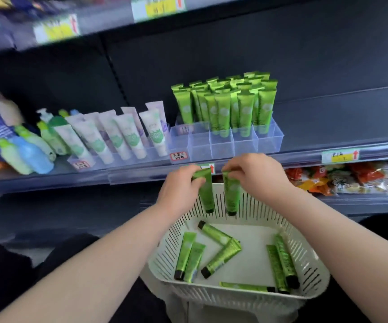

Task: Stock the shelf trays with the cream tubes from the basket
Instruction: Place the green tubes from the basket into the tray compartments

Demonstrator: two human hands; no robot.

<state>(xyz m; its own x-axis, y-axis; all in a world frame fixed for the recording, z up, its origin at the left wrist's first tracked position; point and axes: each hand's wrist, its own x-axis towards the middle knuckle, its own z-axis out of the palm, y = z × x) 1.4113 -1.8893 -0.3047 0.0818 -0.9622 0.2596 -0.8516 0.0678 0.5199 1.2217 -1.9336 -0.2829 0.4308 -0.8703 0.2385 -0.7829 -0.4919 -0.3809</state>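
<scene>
A white slotted basket (311, 283) sits below the shelf, with several green cream tubes (221, 255) lying loose on its bottom. My left hand (179, 190) pinches the flat end of one green tube (207, 197), which hangs cap-down over the basket's far rim. Beside it, my right hand (255, 173) holds a second green tube (232, 197) the same way. Above them on the shelf stands a clear divided tray (269, 141); many green tubes (225, 106) stand upright in its back cells and the front cells hold nothing.
Left of the clear tray, white tubes (127, 136) lean in another tray, with green and blue bottles (32, 155) further left. Snack packets (342, 178) fill the lower shelf at right. Price tags (339, 156) line the shelf edges.
</scene>
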